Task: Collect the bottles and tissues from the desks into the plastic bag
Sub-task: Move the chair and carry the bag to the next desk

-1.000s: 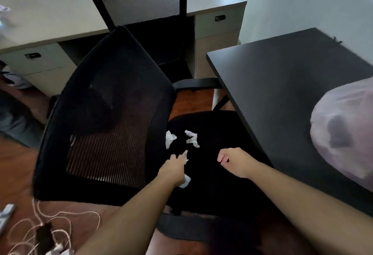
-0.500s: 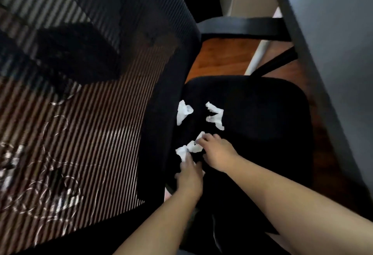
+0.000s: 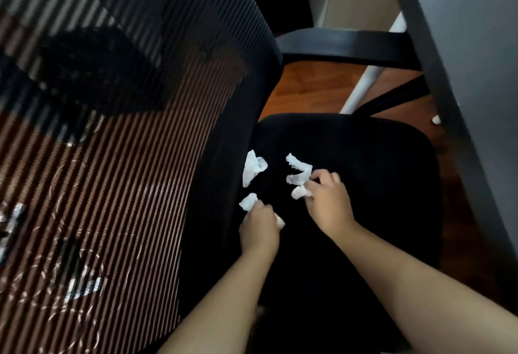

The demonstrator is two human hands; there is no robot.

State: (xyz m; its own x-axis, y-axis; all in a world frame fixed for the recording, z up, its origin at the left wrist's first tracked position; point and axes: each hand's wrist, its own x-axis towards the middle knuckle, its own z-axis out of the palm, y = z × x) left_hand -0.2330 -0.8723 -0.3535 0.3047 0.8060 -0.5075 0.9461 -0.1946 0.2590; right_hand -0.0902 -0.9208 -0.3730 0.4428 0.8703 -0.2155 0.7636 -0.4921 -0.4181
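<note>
Several crumpled white tissues lie on the black seat [image 3: 364,163] of an office chair. My left hand [image 3: 259,227] is closed around a tissue wad [image 3: 249,201], with white showing at both sides of the fist. My right hand [image 3: 326,202] pinches a small tissue piece [image 3: 299,192] and its fingers touch a twisted tissue [image 3: 298,171] just above. A larger loose tissue [image 3: 252,170] lies by the backrest, apart from both hands. No bottle or plastic bag is in view.
The chair's black mesh backrest [image 3: 126,129] fills the left side; cables on the wooden floor show through it. A dark desk edge [image 3: 448,87] runs down the right. A black armrest [image 3: 344,48] crosses behind the seat, with a white desk leg [image 3: 364,84] beside it.
The view has dropped close over the seat. My right hand moved right and up from the left hand, taking a tissue piece with it. My left hand closed on its wad.
</note>
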